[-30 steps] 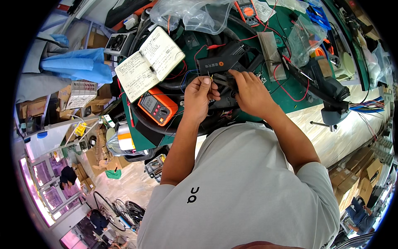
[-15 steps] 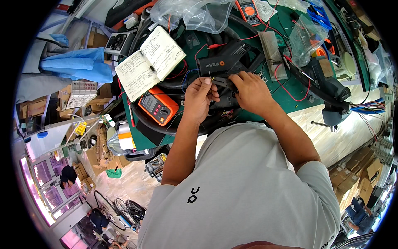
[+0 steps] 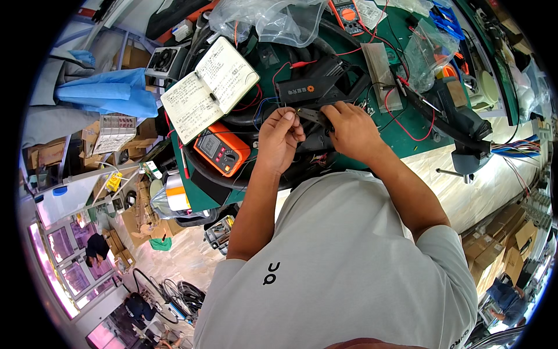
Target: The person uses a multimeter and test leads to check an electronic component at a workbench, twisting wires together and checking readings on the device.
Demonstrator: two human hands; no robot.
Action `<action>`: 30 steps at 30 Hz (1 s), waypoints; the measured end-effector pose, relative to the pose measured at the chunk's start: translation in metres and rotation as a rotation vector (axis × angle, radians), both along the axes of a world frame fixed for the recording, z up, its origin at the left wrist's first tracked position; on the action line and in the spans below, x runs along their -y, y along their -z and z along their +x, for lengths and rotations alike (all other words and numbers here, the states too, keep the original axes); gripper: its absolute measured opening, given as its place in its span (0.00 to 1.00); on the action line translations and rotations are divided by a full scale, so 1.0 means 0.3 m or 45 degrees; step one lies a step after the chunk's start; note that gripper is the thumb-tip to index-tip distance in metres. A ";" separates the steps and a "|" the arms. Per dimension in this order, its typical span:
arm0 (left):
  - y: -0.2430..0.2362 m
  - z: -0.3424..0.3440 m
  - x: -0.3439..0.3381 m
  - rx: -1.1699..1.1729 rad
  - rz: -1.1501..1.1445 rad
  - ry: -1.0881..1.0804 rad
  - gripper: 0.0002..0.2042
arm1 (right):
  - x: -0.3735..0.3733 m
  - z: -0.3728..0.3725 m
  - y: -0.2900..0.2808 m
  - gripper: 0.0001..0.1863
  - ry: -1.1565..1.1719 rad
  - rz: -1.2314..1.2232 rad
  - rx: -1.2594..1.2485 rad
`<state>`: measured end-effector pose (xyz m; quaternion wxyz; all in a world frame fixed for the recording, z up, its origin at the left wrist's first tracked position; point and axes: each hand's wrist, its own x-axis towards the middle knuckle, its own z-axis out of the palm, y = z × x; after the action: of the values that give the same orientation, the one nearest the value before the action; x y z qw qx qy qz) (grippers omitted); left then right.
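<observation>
My left hand (image 3: 279,136) is closed, thumb and forefinger pinching what looks like a thin wire, mostly hidden by the fingers. My right hand (image 3: 353,129) is wrapped round a pair of dark wire strippers (image 3: 312,116). Their jaws point left and meet the left fingertips, where a tiny yellowish bit shows. Just beyond the hands lies a black plastic charger-gun housing (image 3: 302,88) with an orange mark. Thin blue wires (image 3: 260,109) run beside the left hand. More dark parts under the hands are partly covered.
An open notebook (image 3: 212,87) and an orange multimeter (image 3: 222,149) lie at the left. Another multimeter (image 3: 347,14) with red leads sits at the back. Clear plastic bags (image 3: 270,20), thick black cable and a black connector (image 3: 469,128) crowd the green table (image 3: 419,139).
The strippers and left fingertips have shifted very slightly, and the thin wire end that stood up above the left fingers is no longer seen. Both hands keep their hold.
</observation>
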<state>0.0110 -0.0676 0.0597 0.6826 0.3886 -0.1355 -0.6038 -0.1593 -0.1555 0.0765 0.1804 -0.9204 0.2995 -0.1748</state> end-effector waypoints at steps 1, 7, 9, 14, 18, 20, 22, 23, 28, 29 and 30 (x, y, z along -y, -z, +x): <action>0.000 -0.001 0.000 0.016 0.010 0.002 0.05 | -0.001 0.001 -0.001 0.25 0.003 -0.007 0.004; 0.007 -0.001 -0.003 -0.003 0.027 -0.004 0.05 | -0.004 0.009 -0.013 0.25 -0.015 -0.111 0.001; 0.002 -0.005 -0.005 -0.017 0.056 -0.002 0.04 | -0.005 0.014 -0.020 0.25 -0.016 -0.109 -0.002; 0.004 -0.003 -0.005 0.004 0.086 0.019 0.05 | -0.005 0.025 -0.013 0.25 -0.017 -0.123 -0.026; -0.003 -0.012 0.000 0.009 0.087 -0.024 0.04 | -0.005 0.032 -0.016 0.21 -0.018 -0.192 0.039; -0.009 -0.018 0.000 0.028 0.118 -0.039 0.04 | -0.004 0.032 -0.016 0.19 -0.020 -0.230 0.073; -0.007 -0.020 -0.001 0.038 0.131 -0.044 0.04 | -0.003 0.033 -0.015 0.19 -0.022 -0.234 0.070; -0.002 -0.019 -0.002 0.039 0.129 -0.041 0.04 | -0.002 0.033 -0.015 0.19 -0.027 -0.230 0.063; 0.000 -0.021 -0.001 0.042 0.120 -0.042 0.04 | -0.005 0.036 -0.022 0.24 -0.021 -0.135 -0.010; 0.000 -0.021 -0.002 0.046 0.114 -0.036 0.03 | -0.005 0.036 -0.021 0.24 -0.021 -0.134 -0.010; 0.000 -0.020 -0.002 0.050 0.108 -0.029 0.03 | -0.004 0.037 -0.020 0.24 -0.021 -0.133 -0.011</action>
<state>0.0050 -0.0669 0.0596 0.6697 0.4305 -0.1187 -0.5934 -0.1483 -0.1543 0.0826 0.1323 -0.9317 0.2832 -0.1849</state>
